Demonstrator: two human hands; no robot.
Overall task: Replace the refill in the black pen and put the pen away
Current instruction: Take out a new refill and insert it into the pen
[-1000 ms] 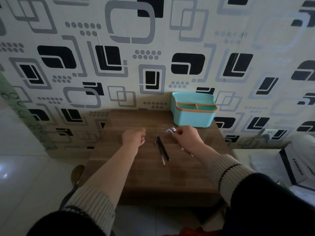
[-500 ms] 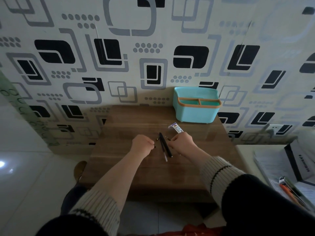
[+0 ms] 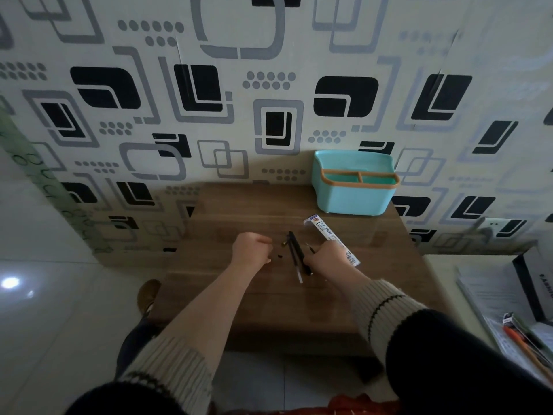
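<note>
The black pen barrel (image 3: 294,248) lies on the wooden table (image 3: 269,307), with a clear thin refill (image 3: 299,275) beside its near end and a tiny black part (image 3: 279,256) to its left. My right hand (image 3: 327,256) rests against the barrel's right side with curled fingers, and a thin dark refill tip (image 3: 310,248) pokes out of its grip. My left hand (image 3: 250,250) hovers left of the pen as a closed fist; nothing shows inside it. The refill packet (image 3: 330,238) lies just behind my right hand.
A teal desk organizer (image 3: 354,202) with an orange rim stands at the table's back right against the patterned wall. Papers, a dark box and pens (image 3: 520,339) lie on a lower surface to the right. A shoe (image 3: 148,295) shows on the floor at left.
My right hand drew back from the packet near the organizer to the pen barrel. My left fist moved right, closer to the pen. The packet now lies fully uncovered.
</note>
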